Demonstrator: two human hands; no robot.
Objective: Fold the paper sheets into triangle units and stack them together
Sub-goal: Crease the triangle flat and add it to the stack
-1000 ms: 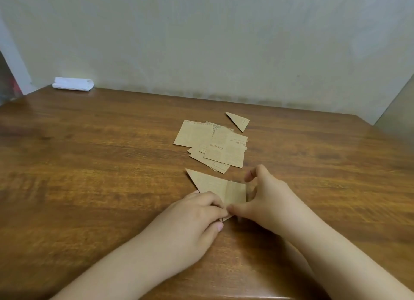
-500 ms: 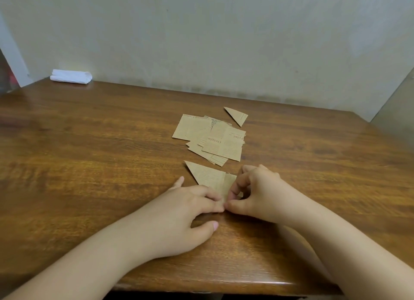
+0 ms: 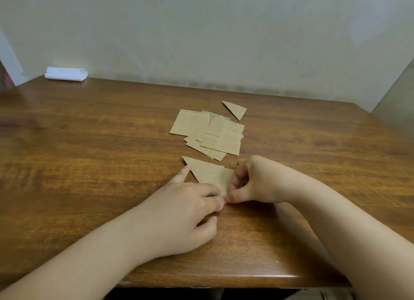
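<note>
Brown printed paper, half folded (image 3: 209, 173), is the landmark here; it lies flat on the wooden table (image 3: 89, 156) near the front edge. We note the left hand (image 3: 183, 212) pressing down on its near-left part, index finger stretched out along the left slanted edge, other fingers curled, thumb and fingertips pinched at the paper's lowest tip. The right hand (image 3: 253, 183) closes on the right flap of the same paper: thumb beneath at the tip, curled fingers over the flap, which stands slightly raised. Both hands meet at that lower tip, nearly touching.

Just behind the half-folded paper we see a loose pile of flat sheets (image 3: 212, 133), overlapping, print visible. Behind the pile and to its right lies one finished triangle (image 3: 236, 110), apart from the rest. Far behind and left of the folded paper, at the table's back corner by the wall, sits a white folded cloth (image 3: 66, 74).
</note>
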